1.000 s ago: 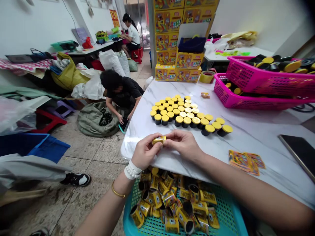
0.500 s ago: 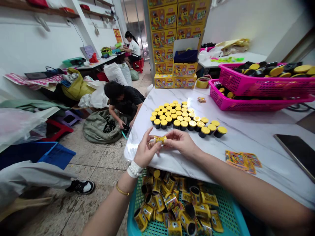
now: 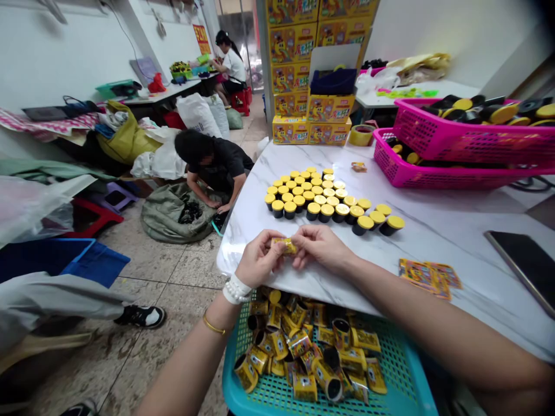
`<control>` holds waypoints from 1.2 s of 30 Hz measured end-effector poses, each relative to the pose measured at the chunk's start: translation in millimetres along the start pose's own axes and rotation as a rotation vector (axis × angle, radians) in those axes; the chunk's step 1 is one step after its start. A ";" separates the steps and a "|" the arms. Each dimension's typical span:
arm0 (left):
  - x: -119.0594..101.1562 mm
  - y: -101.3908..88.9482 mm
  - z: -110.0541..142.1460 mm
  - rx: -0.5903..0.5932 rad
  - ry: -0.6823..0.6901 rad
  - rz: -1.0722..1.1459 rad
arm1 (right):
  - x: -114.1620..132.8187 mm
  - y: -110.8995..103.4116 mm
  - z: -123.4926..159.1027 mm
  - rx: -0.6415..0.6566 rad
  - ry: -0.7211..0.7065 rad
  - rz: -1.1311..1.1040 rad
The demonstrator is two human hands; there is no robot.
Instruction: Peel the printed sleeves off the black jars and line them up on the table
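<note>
Over the table's near left corner, my left hand (image 3: 259,257) pinches a small yellow printed sleeve (image 3: 288,246) between thumb and fingers. My right hand (image 3: 318,248) has its fingertips closed on the right end of the same sleeve. The fingers cover much of it. Just beyond my hands stand rows of small black cups with yellow lids (image 3: 341,211) on the white marbled table (image 3: 255,190). Below, against the table edge, a teal basket (image 3: 405,370) holds many black cups in yellow printed sleeves (image 3: 303,386), lying in a jumble.
Flat printed sleeves (image 3: 429,277) and a phone (image 3: 520,266) lie on the right. Stacked pink baskets (image 3: 459,173) of lidded cups stand behind, beside tape (image 3: 361,136) and yellow cartons (image 3: 295,43). A co-worker (image 3: 217,164) crouches left by a green sack (image 3: 167,222).
My left fingers have curled in closer around the sleeve, and my right fingertips have closed on its end. The view has shifted slightly. The crouching co-worker's hands have moved.
</note>
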State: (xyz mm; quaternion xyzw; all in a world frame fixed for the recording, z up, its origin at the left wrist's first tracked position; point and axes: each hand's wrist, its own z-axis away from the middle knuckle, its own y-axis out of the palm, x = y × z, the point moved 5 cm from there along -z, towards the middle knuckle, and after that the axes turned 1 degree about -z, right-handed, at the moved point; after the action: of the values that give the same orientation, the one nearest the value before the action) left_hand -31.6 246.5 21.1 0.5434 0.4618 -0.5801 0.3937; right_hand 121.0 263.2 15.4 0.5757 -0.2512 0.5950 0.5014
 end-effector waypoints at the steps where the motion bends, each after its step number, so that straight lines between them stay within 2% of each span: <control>1: 0.5 0.3 -1.3 0.005 -0.048 0.064 | 1.1 -0.1 0.0 0.030 -0.001 0.002; 3: 0.3 1.2 -3.7 0.007 -0.123 0.148 | 4.1 0.0 0.8 0.090 -0.029 0.017; 6: -2.4 3.2 -5.9 0.011 -0.163 0.158 | 9.5 2.0 3.3 0.136 -0.136 0.061; 9: -4.0 5.8 -3.1 0.034 -0.183 0.228 | 14.8 4.6 7.1 0.093 -0.249 0.045; 13: -3.8 12.6 12.5 0.130 -0.254 0.505 | 21.6 11.6 16.4 0.032 -0.302 0.014; 16: -2.3 18.7 34.3 0.123 -0.300 0.588 | 22.2 23.7 34.8 0.057 -0.357 0.097; 18: 1.6 27.1 54.8 0.109 -0.337 0.578 | 13.6 33.4 54.8 0.088 -0.400 0.151; 21: 16.0 43.8 90.7 0.116 -0.440 0.526 | -10.3 44.3 89.3 0.080 -0.464 0.214; 24: 36.0 57.0 119.3 0.164 -0.570 0.463 | -24.6 44.4 118.5 0.023 -0.562 0.374; 26: 46.5 59.7 127.6 0.170 -0.612 0.391 | -19.4 30.1 134.7 -0.052 -0.622 0.534; 28: 51.4 55.4 126.4 0.102 -0.574 0.282 | -3.5 -2.4 150.3 -0.243 -0.647 0.745; 31: 49.1 44.2 117.5 -0.037 -0.433 0.128 | 25.4 -74.7 175.3 -0.772 -0.570 1.152; 32: 47.8 42.2 115.0 -0.059 -0.404 0.097 | 30.6 -96.5 180.9 -0.884 -0.510 1.268; 34: 45.7 42.3 111.1 -0.064 -0.381 0.060 | 31.2 -129.7 184.7 -0.915 -0.389 1.418; 36: 43.0 47.0 107.6 -0.045 -0.370 0.038 | 25.2 -147.8 185.0 -0.872 -0.337 1.456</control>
State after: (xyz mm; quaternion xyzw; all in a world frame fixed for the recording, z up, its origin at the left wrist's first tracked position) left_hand -19.6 132.4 -28.5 0.4272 0.3838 -0.6522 0.4948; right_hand 336.3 163.6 36.8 0.1083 -0.8344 0.5251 0.1278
